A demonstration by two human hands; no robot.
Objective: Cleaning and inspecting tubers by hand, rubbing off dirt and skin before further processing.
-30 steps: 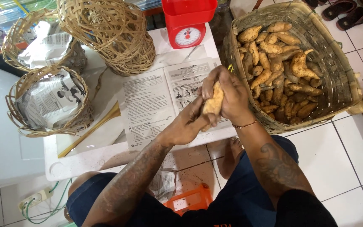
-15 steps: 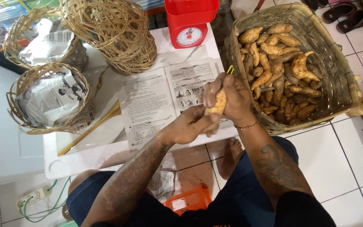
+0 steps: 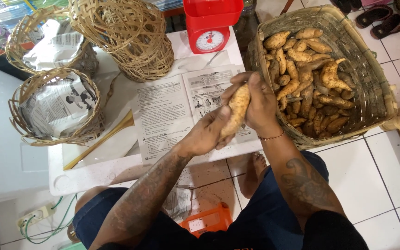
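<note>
Both my hands hold one long tan sweet potato (image 3: pixel 235 111) above the white low table (image 3: pixel 93 171). My left hand (image 3: pixel 207 134) grips its lower end from below. My right hand (image 3: pixel 258 104) wraps its upper end from the right. Beneath the hands lies an open sheet of newspaper (image 3: pixel 172 111). To the right, on the tiled floor, stands a big woven basket (image 3: pixel 376 92) with several more sweet potatoes (image 3: pixel 311 78) piled inside.
A red kitchen scale (image 3: pixel 211 23) stands at the table's far edge. Two small rattan baskets lined with newspaper (image 3: pixel 56 109) sit at left, an upturned rattan basket (image 3: pixel 126 37) behind them. A yellow stick (image 3: pixel 98 146) lies on the table. An orange stool (image 3: pixel 209 220) is under me.
The sweet potato has turned in my hands and now lies more stretched out, its lower end in the left hand. The yellow tool tip seen by the right hand half a second ago is hidden.
</note>
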